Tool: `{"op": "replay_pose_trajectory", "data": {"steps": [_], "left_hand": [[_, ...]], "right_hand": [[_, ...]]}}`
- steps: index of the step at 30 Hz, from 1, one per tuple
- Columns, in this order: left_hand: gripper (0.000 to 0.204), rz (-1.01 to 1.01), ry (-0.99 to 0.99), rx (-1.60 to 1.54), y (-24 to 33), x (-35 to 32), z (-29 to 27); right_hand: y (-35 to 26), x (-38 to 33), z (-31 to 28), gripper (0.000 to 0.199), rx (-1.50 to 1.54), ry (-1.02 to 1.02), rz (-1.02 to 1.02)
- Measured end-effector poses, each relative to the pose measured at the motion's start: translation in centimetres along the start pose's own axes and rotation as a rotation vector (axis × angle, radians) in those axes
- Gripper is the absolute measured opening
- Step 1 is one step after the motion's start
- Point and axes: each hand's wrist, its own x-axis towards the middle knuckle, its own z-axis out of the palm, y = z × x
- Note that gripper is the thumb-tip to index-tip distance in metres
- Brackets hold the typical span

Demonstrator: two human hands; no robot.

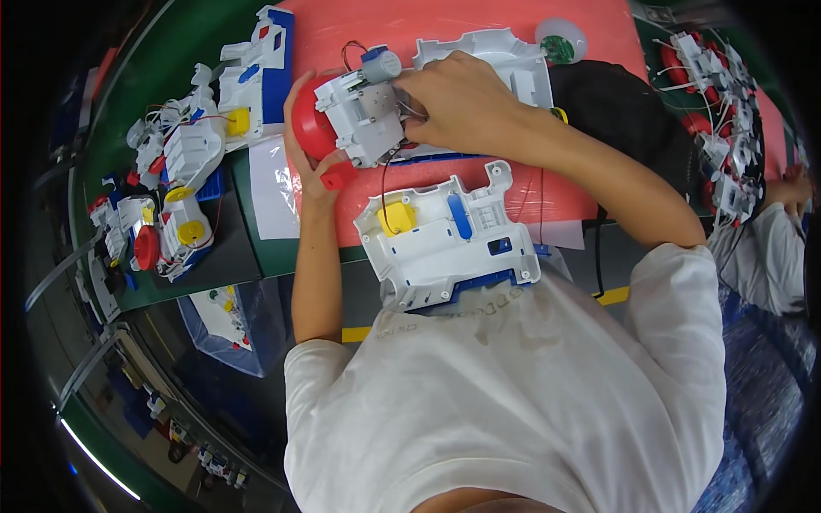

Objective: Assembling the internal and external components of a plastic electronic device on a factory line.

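A white gearbox (369,115) with a silver motor (382,67) and a red dome (310,120) is held up above the red mat. My left hand (305,167) is closed around its left side, fingers partly hidden by the dome, with a small red tab (339,176) near the wrist. My right hand (466,98) grips the gearbox's right edge, fingers curled by thin wires; the fingertips are partly hidden. Against my front lies a white shell half (436,244) bearing a yellow piece (398,220) and a blue strip (460,215). A dark wire runs from the gearbox to this shell.
Another white shell half (530,77) lies behind my right hand, beside a clear dome (560,41) over a green circuit board. A black cloth-like item (629,128) is at right. White toy assemblies (192,158) fill the left; more parts (714,111) are far right, near another person's sleeve (774,256).
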Motion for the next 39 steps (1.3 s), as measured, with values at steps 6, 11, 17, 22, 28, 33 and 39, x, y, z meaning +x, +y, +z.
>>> {"op": "replay_pose_trajectory", "data": {"steps": [6,11,17,22,28,33,39], "left_hand": [[0.104,-0.072,-0.001,-0.173,1.0,-0.6,0.6],[0.106,-0.089,-0.022,-0.198,1.0,-0.4,1.1],[0.104,-0.104,0.013,-0.272,2.3,-0.6,2.1],[0.096,-0.183,0.013,-0.343,1.2,-0.3,1.0],[0.078,-0.228,0.097,-0.284,0.3,-0.5,0.8],[0.071,-0.179,0.047,-0.223,0.2,0.3,0.9],[0.064,-0.189,0.070,-0.263,0.8,1.1,1.7]], "right_hand": [[1.8,2.1,-0.9,0.056,0.616,-0.133,0.113],[3.9,4.5,-1.2,0.058,0.882,-0.003,0.023],[6.3,3.9,-1.9,0.026,0.803,-0.133,0.044],[5.9,-0.7,-2.0,0.011,1.191,-0.138,0.128],[2.1,-2.6,0.4,0.022,0.173,0.216,-0.089],[0.5,-2.1,1.4,0.028,-0.148,0.206,-0.034],[0.9,-1.9,1.1,0.016,-0.127,0.219,-0.071]]}}
